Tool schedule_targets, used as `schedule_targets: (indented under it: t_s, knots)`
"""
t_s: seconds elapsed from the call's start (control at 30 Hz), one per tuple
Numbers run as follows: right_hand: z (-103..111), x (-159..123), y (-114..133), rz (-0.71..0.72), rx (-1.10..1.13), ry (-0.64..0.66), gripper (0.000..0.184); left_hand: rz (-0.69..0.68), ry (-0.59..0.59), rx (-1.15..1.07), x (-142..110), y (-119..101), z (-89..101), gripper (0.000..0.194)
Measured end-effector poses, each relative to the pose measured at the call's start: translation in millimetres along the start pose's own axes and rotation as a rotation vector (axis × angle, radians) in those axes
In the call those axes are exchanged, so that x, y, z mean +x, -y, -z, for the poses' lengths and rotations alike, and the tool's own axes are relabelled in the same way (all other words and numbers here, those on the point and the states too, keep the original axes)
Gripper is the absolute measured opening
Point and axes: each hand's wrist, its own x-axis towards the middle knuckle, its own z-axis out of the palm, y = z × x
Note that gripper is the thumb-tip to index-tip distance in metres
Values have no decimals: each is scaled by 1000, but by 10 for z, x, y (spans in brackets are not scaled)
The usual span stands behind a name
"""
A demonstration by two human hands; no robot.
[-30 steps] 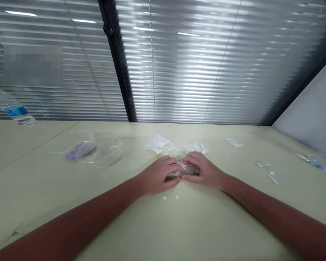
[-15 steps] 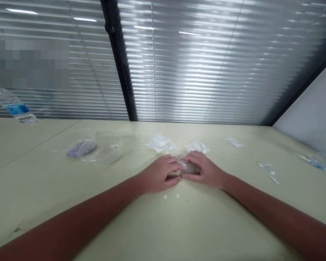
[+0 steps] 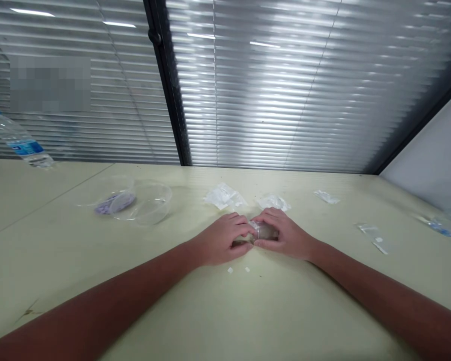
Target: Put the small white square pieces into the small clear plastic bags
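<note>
Left hand [image 3: 220, 240]: curled around the left end of a small clear plastic container [image 3: 266, 231], with its fingers wrapped over the top.

Right hand [image 3: 285, 236]: curled around the right end of the same piece. Its fingertips meet those of the left hand, so the two hands are together and clamped on it.

Container: lies on its side between the palms, near the middle of the frame. Most of it is covered, a brownish tint shows through, and its contents cannot be made out. Whether it touches the worktop [image 3: 78, 240] cannot be told.

Risk: the smooth plastic could slip from between the hands if the grip eases or the pressure turns uneven, and it could then roll across the worktop. Squeezing too hard could dent or crack a thin wall.

Just around the hands: two small white scraps [image 3: 238, 269] lie just below, and two crumpled clear wrappers [image 3: 222, 196] sit just above.

Upper left: a clear plastic bowl [image 3: 150, 203] lies beside a clear lid [image 3: 115, 203] over something purple, and a water bottle [image 3: 18, 140] lies farther left.

Right: a small wrapper [image 3: 326, 197], clear plastic strips [image 3: 372, 235], and a blue-marked clear packet [image 3: 439, 228] at the edge.
</note>
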Motion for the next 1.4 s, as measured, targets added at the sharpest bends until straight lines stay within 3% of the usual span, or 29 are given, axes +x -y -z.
schedule_targets:
  t_s: [1.4]
  knots:
    - [62, -4, 57, -22, -21, 48, 33, -13, -3, 10, 13, 9, -33, 15]
